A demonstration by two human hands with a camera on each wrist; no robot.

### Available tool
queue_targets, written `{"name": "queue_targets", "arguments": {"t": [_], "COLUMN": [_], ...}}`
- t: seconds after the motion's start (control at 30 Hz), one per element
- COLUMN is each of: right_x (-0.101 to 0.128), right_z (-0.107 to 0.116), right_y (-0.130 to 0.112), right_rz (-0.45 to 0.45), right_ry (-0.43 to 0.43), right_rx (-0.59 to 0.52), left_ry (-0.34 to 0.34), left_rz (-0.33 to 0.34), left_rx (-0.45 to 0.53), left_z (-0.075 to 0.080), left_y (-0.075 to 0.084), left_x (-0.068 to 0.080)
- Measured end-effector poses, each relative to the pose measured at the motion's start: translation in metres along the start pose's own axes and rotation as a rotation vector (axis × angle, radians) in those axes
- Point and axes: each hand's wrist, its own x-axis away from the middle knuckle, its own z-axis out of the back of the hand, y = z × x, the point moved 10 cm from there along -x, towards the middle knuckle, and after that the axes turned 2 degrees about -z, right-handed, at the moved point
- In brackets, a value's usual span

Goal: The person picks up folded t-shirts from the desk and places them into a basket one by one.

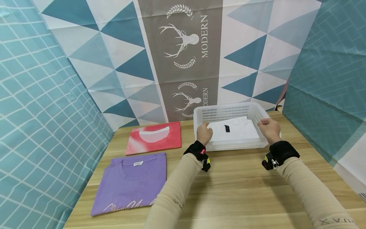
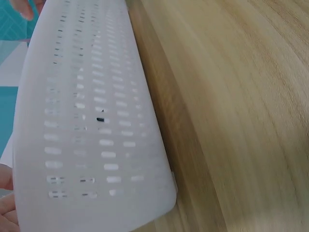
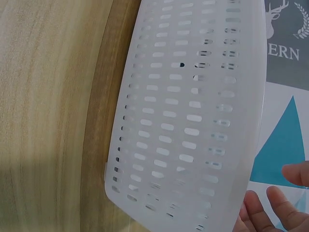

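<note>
— Basket (image 1: pixel 228 111) first: where does it sit?
— White, slotted, on the wooden table (image 1: pixel 243 190), straight ahead of both hands and between them. A folded white shirt (image 1: pixel 233 128) lies inside it.
— What is the left hand (image 1: pixel 204 133) doing?
— It is at the basket's left end, fingers curled over the shirt's left edge; whether it truly grips the cloth I cannot tell.
— And the right hand (image 1: pixel 269 126)?
— At the basket's right rim, fingers bent over the shirt's right edge; the same doubt there. Its wrist view shows only fingertips (image 3: pixel 275 212) beside the slotted wall (image 3: pixel 188 116).
— Anything else?
— Left of the left hand lie a red shirt (image 1: pixel 155 137) and, nearer the person, a purple shirt (image 1: pixel 131 183), both flat on the table.
</note>
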Motion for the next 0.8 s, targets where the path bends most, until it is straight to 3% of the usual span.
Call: {"name": "queue_targets", "arguments": {"t": [0.23,0.6,0.8], "right_x": [0.004,0.012,0.022], "right_z": [-0.003,-0.011,-0.014], "right_y": [-0.004,-0.007,-0.007], "right_rz": [0.024,0.016,0.007], "right_ry": [-0.016,-0.027,-0.020], "right_rx": [0.021,-0.021,-0.084], "left_ry": [0.025,-0.012,-0.006], "left_rz": [-0.029,0.037,0.024], "left_rx": [0.048,0.185,0.236], "left_z": [0.009,0.013,0.021], "left_y": [0.000,-0.002,0.005], "left_x": [0.003,0.016,0.021]}}
